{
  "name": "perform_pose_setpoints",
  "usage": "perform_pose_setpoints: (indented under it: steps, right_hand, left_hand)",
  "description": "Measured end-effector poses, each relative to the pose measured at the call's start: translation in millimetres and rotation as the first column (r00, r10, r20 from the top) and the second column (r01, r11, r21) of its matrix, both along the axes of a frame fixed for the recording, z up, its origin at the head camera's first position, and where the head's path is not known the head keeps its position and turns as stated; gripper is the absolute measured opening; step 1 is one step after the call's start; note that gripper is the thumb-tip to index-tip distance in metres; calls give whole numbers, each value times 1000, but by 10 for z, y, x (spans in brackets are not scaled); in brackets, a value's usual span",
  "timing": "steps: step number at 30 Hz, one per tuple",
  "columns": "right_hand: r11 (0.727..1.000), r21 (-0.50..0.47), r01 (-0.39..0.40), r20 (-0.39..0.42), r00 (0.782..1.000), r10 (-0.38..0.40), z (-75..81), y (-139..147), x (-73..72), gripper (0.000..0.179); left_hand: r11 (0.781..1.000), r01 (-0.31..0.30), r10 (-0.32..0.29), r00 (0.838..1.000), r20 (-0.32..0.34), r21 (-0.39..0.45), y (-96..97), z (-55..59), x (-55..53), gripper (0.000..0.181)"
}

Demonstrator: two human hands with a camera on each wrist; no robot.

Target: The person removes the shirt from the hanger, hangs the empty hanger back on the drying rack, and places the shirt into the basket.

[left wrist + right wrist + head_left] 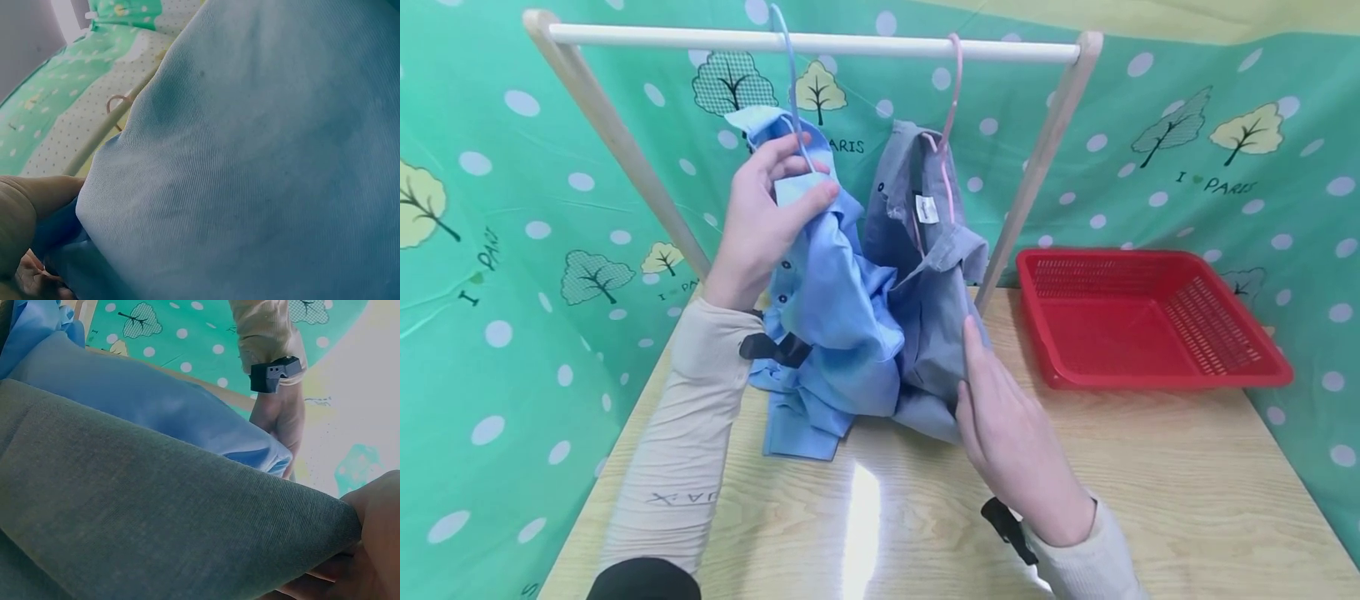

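Observation:
A light blue shirt (842,300) hangs on a blue hanger (791,75) toward the left of the rod. My left hand (760,208) pinches its shoulder near the collar, beside the hanger's neck; blue cloth (250,156) fills most of the left wrist view. To its right a grey shirt (934,342) with a white label hangs on a pink hanger (955,92). My right hand (1015,425) holds this shirt's right edge. In the right wrist view, the thumb lies over the grey cloth (156,494) and the fingers pass under it, partly hidden.
Both hangers hook over the white rod (865,40) of a wooden rack (1037,158). A red plastic basket (1165,379) stands right of the rack on the wooden table (1150,483). Green patterned cloth (1150,75) surrounds the table at the back and sides.

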State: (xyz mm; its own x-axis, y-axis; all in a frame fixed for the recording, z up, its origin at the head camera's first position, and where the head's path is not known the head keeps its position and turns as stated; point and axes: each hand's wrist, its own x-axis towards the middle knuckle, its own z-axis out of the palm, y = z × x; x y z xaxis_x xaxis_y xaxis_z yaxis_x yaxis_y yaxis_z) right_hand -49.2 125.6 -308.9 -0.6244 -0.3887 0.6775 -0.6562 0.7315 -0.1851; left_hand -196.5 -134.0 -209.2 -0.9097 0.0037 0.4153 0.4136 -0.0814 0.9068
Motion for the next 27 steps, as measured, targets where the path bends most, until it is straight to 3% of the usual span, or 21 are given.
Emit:
perform_pose_setpoints:
  steps: [2,9,18,27]
  right_hand:
    - [1000,-10,-9,-14,1000,9,5,-4,-6,66]
    - [1000,8,16,47,999,-16,5,9,9,60]
    - [1000,-31,-7,0,1000,7,1,3,-27,78]
    - [1000,-8,29,74,997,-28,-22,16,0,61]
  left_hand:
    - [1000,0,0,1000,-6,-1,3,18,24,54]
    - [1000,4,-4,1000,-11,13,25,71,135,55]
    - [999,21,-19,999,-49,28,55,121,253,52]
    - [1000,6,-7,998,-66,-16,99,87,394,51]
